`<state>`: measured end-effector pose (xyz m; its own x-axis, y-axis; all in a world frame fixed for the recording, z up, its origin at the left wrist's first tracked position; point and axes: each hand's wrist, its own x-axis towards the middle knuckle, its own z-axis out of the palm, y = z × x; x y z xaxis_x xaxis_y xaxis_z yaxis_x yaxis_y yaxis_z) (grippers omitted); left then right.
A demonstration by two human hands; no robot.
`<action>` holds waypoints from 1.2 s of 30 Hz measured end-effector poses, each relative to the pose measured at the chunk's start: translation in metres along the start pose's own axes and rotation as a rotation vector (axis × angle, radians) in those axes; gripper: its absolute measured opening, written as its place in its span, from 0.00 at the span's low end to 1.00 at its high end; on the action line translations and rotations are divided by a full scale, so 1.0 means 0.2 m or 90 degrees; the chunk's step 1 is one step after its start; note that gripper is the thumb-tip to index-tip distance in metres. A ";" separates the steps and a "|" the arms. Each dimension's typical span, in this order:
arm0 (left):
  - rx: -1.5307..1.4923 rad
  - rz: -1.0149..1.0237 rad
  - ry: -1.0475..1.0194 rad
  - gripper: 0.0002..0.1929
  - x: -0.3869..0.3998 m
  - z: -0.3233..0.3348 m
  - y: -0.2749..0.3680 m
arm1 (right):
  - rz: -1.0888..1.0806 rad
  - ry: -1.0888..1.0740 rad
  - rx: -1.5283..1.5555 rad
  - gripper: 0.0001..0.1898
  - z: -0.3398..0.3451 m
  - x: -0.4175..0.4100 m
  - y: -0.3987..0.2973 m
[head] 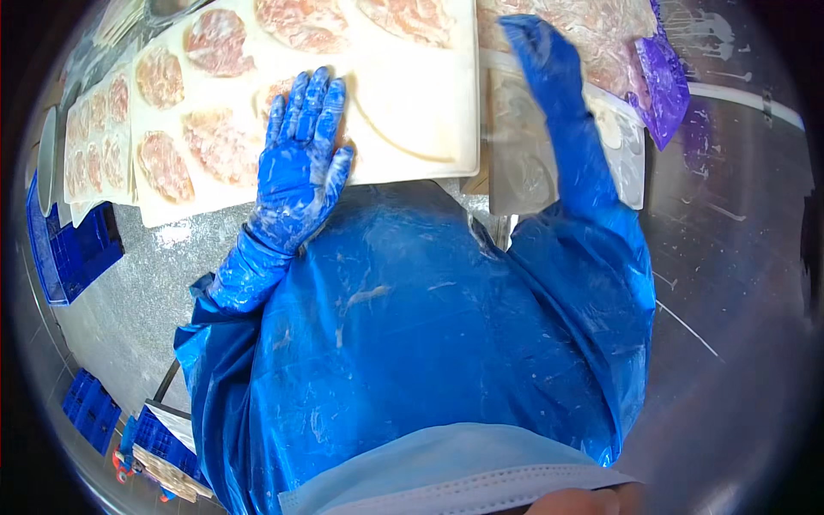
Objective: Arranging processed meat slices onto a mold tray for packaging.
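My left hand (296,170), in a wet blue glove, lies flat with its fingers extended and slightly apart. It rests over a piece of raw meat (278,91) in a cream-coloured tray (412,122) with oval hollows, hiding most of that piece. Other flattened pieces of meat (220,147) fill hollows to the left and at the top. To the right of the hand is a bare curved hollow. My right hand (539,55), also in a blue glove, is by the near edge of a large mass of raw meat (605,48). Its fingers are bunched, and whether they hold anything cannot be seen.
A purple plastic sheet (663,90) hangs beside the meat mass. Under my right arm is a greyish tray with hollows (521,154). More filled trays (96,141) stand at left, above a blue crate (48,257). Further crates (90,409) and another person (125,457) appear lower left.
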<state>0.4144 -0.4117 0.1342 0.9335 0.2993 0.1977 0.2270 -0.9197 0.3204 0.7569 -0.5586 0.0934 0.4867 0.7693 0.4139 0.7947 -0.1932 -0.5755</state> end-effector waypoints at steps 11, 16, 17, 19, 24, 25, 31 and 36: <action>0.008 -0.071 -0.018 0.36 0.06 0.00 0.04 | 0.036 0.139 -0.385 0.16 0.63 0.48 1.17; -0.052 -0.029 0.018 0.34 0.10 -0.02 0.04 | -0.160 -0.142 -0.232 0.12 0.28 0.27 1.33; -0.038 -0.059 0.016 0.34 0.07 -0.01 0.03 | -0.035 -0.111 0.107 0.12 0.32 0.24 1.19; -0.045 -0.076 0.046 0.33 0.01 0.01 0.02 | 0.099 -0.101 0.435 0.11 0.22 0.22 0.81; -0.048 -0.031 0.088 0.32 0.00 0.04 -0.02 | -0.014 -0.003 0.343 0.13 -0.07 0.10 0.09; -0.049 -0.028 0.085 0.32 0.01 0.04 -0.03 | 0.112 -0.060 0.597 0.14 -0.10 0.06 -0.09; -0.134 -0.005 0.176 0.27 -0.02 0.06 -0.04 | -0.014 -0.098 0.197 0.13 -0.10 -0.16 -0.27; -0.155 0.114 0.163 0.24 0.13 0.11 0.04 | -0.048 -0.133 0.119 0.12 0.04 -0.29 -0.51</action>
<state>0.4457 -0.4165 0.1210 0.8459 0.2216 0.4851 -0.0343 -0.8851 0.4642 0.6435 -0.5780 0.1223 0.3288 0.8896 0.3171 0.7352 -0.0304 -0.6772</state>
